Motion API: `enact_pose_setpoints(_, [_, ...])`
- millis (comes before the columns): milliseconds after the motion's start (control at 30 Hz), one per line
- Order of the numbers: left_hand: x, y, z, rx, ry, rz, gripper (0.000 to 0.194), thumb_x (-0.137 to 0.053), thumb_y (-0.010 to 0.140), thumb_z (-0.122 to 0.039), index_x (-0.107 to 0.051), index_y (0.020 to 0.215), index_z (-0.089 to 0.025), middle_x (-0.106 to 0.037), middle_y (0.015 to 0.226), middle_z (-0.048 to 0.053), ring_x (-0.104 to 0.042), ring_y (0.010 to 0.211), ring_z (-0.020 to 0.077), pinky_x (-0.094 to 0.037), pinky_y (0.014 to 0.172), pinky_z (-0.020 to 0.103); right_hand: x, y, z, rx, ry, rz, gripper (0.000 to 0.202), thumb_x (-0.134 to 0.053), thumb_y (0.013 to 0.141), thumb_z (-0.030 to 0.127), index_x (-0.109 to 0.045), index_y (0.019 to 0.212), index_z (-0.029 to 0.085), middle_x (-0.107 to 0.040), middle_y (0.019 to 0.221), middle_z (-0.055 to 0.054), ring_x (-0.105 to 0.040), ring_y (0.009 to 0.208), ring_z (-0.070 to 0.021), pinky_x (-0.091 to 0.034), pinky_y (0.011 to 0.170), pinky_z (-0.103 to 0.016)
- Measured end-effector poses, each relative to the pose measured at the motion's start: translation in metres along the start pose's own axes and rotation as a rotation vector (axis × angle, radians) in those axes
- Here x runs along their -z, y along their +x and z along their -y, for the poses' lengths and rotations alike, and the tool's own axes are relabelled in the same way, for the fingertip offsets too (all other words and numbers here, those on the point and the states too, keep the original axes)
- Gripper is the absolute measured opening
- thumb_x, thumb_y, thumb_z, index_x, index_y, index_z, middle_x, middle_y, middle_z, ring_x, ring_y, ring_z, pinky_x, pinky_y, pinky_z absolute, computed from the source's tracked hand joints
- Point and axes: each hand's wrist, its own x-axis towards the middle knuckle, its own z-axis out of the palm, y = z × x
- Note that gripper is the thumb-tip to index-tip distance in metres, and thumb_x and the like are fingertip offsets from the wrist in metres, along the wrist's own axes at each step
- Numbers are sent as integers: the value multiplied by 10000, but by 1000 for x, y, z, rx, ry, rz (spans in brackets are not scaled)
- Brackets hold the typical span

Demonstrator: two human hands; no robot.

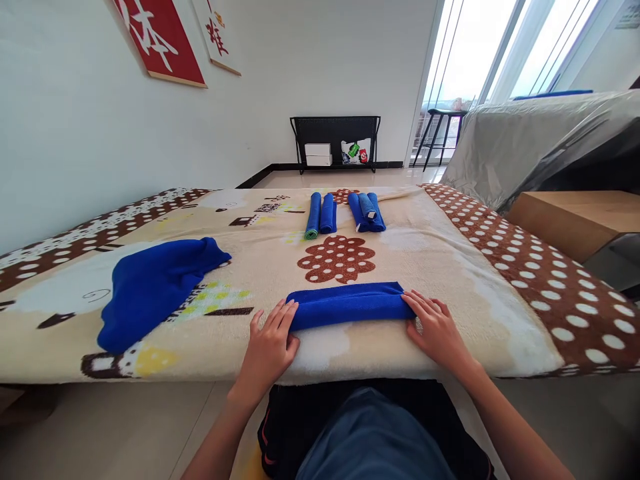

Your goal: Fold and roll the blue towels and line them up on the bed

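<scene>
I see my bare forearms, no sleeves, black shorts [300,427] with a red stripe, blue cloth over my lap.

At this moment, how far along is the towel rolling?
Done: rolled blue towels lie in two groups at the blanket's far edge. In hand: a towel folded into a long strip, left hand and right hand flat at its ends. Left: the unfolded blue heap.

Left hand [270,343] and right hand [436,328] rest flat at the ends of a folded blue towel [350,304] on a patterned blanket [450,267]. Rolled towels [345,212] lie beyond; a loose blue cloth [150,287] lies left.
</scene>
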Motion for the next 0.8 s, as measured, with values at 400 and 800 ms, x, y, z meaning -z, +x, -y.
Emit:
enact_pose_setpoints(400, [24,35,-11,100,56,57,379,-408,870,-86,-666,1143,-142,-728,1098,132,-653,1066,293,-306,1091,579,15,29,5,-122,66,75,343,-455,901,171,-640,1189,165,-693,1193,-97,-609,1139,-255,-385,1041,-443])
enact_pose_setpoints(800, [-7,71,-85,-189,-122,82,575,-513,854,-162,-496,1420,-63,-559,1438,181,-504,1336,307,-357,1131,481,-11,62,87,165,169,111,641,-463,860,120,-427,1499,104,-442,1547,-108,-366,1463,-239,-280,1206,-438])
